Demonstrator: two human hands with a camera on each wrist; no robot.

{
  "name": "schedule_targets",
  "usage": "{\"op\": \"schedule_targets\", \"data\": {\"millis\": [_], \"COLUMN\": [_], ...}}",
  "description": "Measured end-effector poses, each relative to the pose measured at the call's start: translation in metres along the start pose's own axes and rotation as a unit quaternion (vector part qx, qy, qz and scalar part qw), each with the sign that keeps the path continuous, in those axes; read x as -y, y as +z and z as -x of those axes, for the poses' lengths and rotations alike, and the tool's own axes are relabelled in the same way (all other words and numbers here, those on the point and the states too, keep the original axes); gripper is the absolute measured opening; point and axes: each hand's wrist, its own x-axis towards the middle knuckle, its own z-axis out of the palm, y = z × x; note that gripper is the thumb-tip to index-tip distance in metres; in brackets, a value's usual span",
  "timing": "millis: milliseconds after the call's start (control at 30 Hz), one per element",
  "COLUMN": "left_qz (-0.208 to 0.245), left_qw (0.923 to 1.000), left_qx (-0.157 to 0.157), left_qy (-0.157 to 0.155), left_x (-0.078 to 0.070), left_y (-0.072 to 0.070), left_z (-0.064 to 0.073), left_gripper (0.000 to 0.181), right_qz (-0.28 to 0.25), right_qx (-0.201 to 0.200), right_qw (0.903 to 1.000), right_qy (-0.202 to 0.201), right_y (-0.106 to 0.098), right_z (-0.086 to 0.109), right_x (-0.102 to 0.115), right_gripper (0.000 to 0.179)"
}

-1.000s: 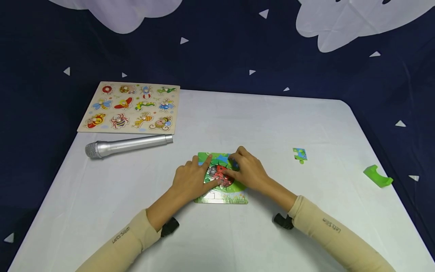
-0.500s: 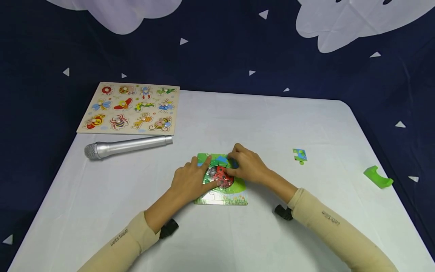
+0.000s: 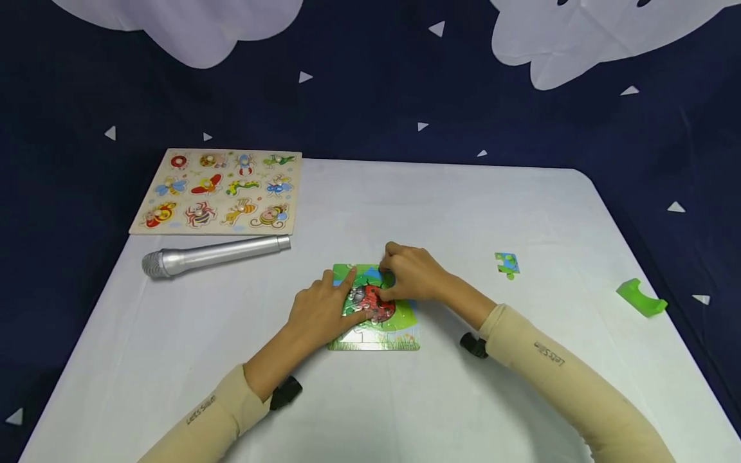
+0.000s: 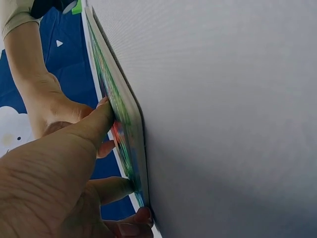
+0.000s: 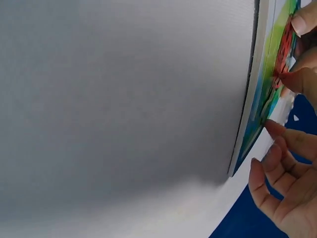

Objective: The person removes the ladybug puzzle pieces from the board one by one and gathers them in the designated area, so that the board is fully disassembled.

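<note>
A square ladybug jigsaw puzzle (image 3: pixel 405 321) lies flat on the white table. My left hand (image 3: pixel 317 314) rests over its left side with fingers spread, the thumb reaching the ladybug's lower edge. In the left wrist view the fingertips (image 4: pixel 124 188) touch the puzzle's face and rim. My right hand (image 3: pixel 413 273) bends over the upper right part and hides it. Seen from the right wrist, its thumb and index tip touch the puzzle's face (image 5: pixel 270 64), set apart; the other fingers curl loosely off the board. Whether a piece lies loose under them cannot be seen.
One loose blue-and-green jigsaw piece (image 3: pixel 507 264) lies to the right. Farther out, near the table's right edge, is a green curved block (image 3: pixel 640 298). At the back left sit a wooden insect peg puzzle (image 3: pixel 217 193) and a silver microphone (image 3: pixel 217 254).
My right hand has shifted left and slightly away from me across the top of the puzzle. The left hand keeps its place on the board. The whole view has tilted slightly.
</note>
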Motion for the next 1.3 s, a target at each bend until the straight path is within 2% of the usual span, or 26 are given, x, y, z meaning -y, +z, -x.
{"op": "schedule_targets", "data": {"millis": [200, 400, 633, 900, 1033, 1300], "left_qz": [0.000, 0.002, 0.009, 0.017, 0.018, 0.017], "left_qw": [1.0000, 1.0000, 0.9999, 0.9998, 0.9997, 0.9996], "left_qx": [0.003, -0.003, -0.010, -0.014, -0.016, -0.022], "left_qy": [-0.002, -0.003, -0.003, -0.002, -0.003, -0.001], "left_x": [0.000, 0.001, 0.001, 0.000, 0.000, 0.000], "left_y": [0.001, 0.002, 0.003, 0.002, 0.002, 0.003], "left_z": [0.000, 0.000, 0.000, 0.000, 0.001, 0.001], "left_gripper": [0.092, 0.092, 0.092, 0.091, 0.091, 0.091], "right_qz": [0.014, 0.006, -0.015, 0.010, 0.026, 0.034], "right_qx": [-0.028, -0.074, -0.086, -0.073, -0.080, -0.077], "right_qw": [0.9988, 0.9957, 0.9959, 0.9970, 0.9961, 0.9961], "right_qy": [-0.036, -0.056, -0.022, 0.026, 0.027, 0.026], "right_y": [-0.002, -0.011, -0.019, -0.027, -0.028, -0.028], "right_z": [0.008, 0.030, 0.063, 0.093, 0.101, 0.103], "right_x": [-0.010, -0.034, -0.071, -0.102, -0.113, -0.126], "right_gripper": [0.045, 0.038, 0.039, 0.043, 0.041, 0.038]}}
